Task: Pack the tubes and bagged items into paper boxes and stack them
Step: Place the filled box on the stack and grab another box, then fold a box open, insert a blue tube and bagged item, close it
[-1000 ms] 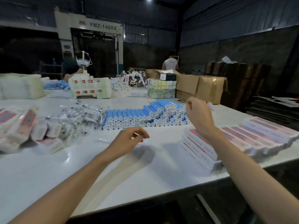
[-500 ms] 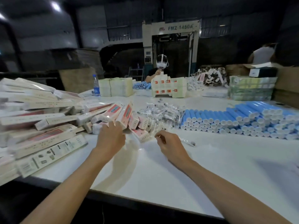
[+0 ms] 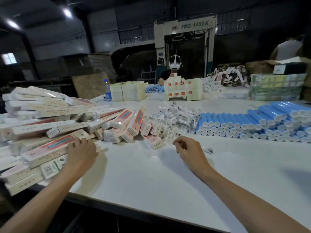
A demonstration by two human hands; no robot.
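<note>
A paper box (image 3: 50,148) at the near edge of the loose box heap (image 3: 50,113), left of the bagged items (image 3: 176,118), is now held by the left grip (image 3: 80,152), its fingers bent over the box's end. A second ago that grip was hovering above bare desk, and half a second ago it was set higher in the heap. The right grip (image 3: 188,148) is lowered just in front of the bagged items with fingers curled in; whether anything is pinched cannot be told. A fresh packing round is judged to be starting, with nothing yet loaded. The blue tubes (image 3: 252,121) are laid in rows right of the bagged items. All is carried by a white desk (image 3: 151,179). Beyond the bagged items a water bottle (image 3: 107,91), a seated person (image 3: 175,69) and a large machine (image 3: 185,27) are seen in a dim hall.
</note>
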